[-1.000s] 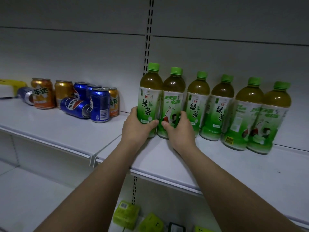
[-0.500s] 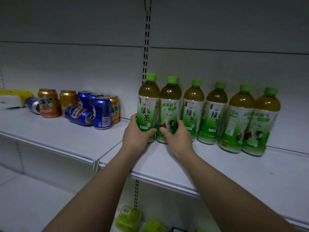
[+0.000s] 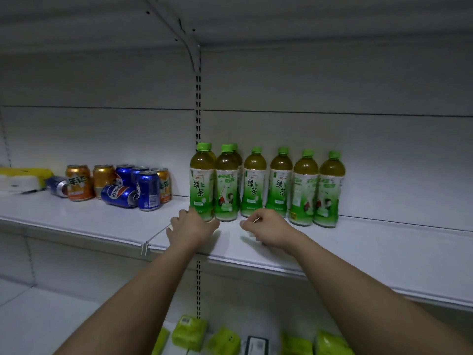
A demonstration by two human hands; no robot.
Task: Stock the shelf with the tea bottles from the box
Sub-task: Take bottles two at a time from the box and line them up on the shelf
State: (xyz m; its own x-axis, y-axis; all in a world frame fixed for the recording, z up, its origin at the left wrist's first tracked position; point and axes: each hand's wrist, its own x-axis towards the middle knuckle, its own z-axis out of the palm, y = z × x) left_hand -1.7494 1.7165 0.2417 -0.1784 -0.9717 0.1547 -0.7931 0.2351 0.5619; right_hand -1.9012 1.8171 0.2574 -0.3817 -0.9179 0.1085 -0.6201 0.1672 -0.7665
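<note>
Several green-capped tea bottles stand in a row on the white shelf point(image 3: 332, 252). The leftmost bottle point(image 3: 202, 180) and the second bottle point(image 3: 226, 187) stand upright, with the cap of another bottle point(image 3: 234, 147) showing behind them. My left hand point(image 3: 190, 228) lies low in front of the leftmost bottle's base with its fingers spread and nothing in its grip. A little in front of the third bottle point(image 3: 254, 183) is my right hand point(image 3: 267, 226), loosely curled, off the bottles and holding nothing. The box is out of view.
Orange and blue drink cans point(image 3: 128, 185) cluster on the shelf to the left, one blue can point(image 3: 119, 196) lying on its side. A yellow and white object point(image 3: 20, 178) sits at the far left. Green packets point(image 3: 189, 331) lie on the lower shelf. A bracket point(image 3: 189, 47) holds the shelf above.
Both hands have let go of the two leftmost bottles and drawn back toward the shelf's front. The view has tilted up, showing the shelf above.
</note>
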